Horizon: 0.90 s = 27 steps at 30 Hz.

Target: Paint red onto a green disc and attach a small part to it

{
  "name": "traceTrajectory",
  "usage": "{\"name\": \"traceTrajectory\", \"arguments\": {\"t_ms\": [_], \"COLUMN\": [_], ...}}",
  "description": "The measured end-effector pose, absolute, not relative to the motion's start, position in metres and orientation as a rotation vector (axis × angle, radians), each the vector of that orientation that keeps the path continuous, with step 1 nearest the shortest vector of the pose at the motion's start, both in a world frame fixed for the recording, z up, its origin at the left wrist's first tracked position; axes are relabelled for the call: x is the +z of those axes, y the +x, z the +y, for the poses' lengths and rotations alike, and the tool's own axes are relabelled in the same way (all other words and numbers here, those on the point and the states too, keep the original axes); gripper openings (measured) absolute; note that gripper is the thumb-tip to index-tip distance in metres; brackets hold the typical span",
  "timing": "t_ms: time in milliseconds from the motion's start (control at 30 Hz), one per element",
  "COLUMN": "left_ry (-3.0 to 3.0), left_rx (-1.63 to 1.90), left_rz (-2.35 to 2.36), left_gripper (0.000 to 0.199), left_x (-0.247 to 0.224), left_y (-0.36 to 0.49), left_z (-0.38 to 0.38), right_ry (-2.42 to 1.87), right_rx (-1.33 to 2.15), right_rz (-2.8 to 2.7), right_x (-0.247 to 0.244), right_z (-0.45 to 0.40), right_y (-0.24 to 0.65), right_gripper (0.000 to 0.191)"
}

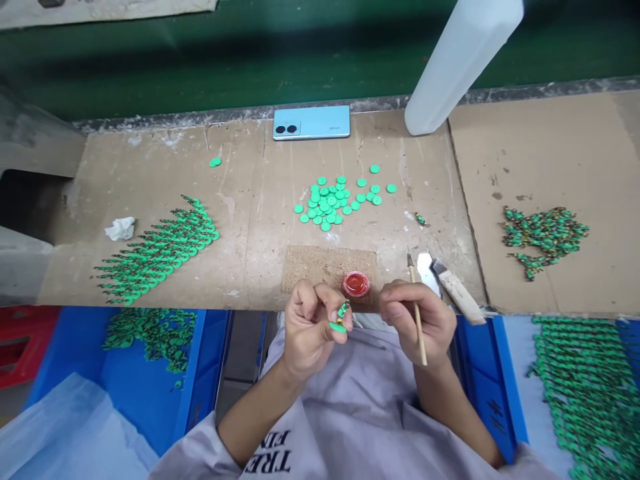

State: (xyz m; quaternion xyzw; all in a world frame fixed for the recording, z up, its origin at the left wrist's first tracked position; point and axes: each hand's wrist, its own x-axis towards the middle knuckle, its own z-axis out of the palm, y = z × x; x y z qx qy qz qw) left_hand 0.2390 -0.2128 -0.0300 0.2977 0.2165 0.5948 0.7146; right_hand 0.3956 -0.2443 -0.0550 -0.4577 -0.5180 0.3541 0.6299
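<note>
Between the thumb and fingers of my left hand (307, 330) is a small green figurine (341, 315) on a round green base. My right hand (423, 320) grips a thin paintbrush (419, 330) with a wooden handle, its dark tip pointing away from me. A small cup of red liquid (356, 284) stands between the hands on a brown board (320, 261). Just past it lie loose green discs (330, 200) in a scattered group. Near my right hand rests a knife-like tool with a pale handle (457, 291).
Rows of figurines on bases (165, 250) stand at left beside crumpled white tissue (120, 229). A heap of figurines (545, 233) lies at right. A phone (313, 123) and a tall white bottle (460, 63) are at the back. Blue bins (203, 360) flank my lap.
</note>
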Motion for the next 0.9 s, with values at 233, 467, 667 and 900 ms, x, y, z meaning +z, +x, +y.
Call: {"name": "traceTrajectory", "arguments": {"t_ms": [233,467,667,900], "left_ry": [1.11,1.282,1.471,1.681], "left_rx": [1.43,1.475,1.517,1.69], "left_rz": [0.542,0.619,0.67,1.092], "left_gripper": [0.056,0.045,0.044,0.038], "left_x": [-0.032,-0.036,-0.047,-0.059], "left_y": [0.236,0.234,0.225,0.172], "left_z": [-0.213,-0.214,-0.214,-0.187], "right_ry": [-1.183,-1.221,-1.299,-1.498], "right_rx": [0.539,0.534,0.534,0.504], "right_rz": [-1.146,-1.187,-1.176,-1.099], "right_x": [-0.088,-0.082,-0.085,-0.126], "right_z": [-0.245,-0.245,-0.252,-0.269], "right_y": [0.4,0.399,0.402,0.425], "right_gripper": [0.006,0.006,0.005,0.032]}}
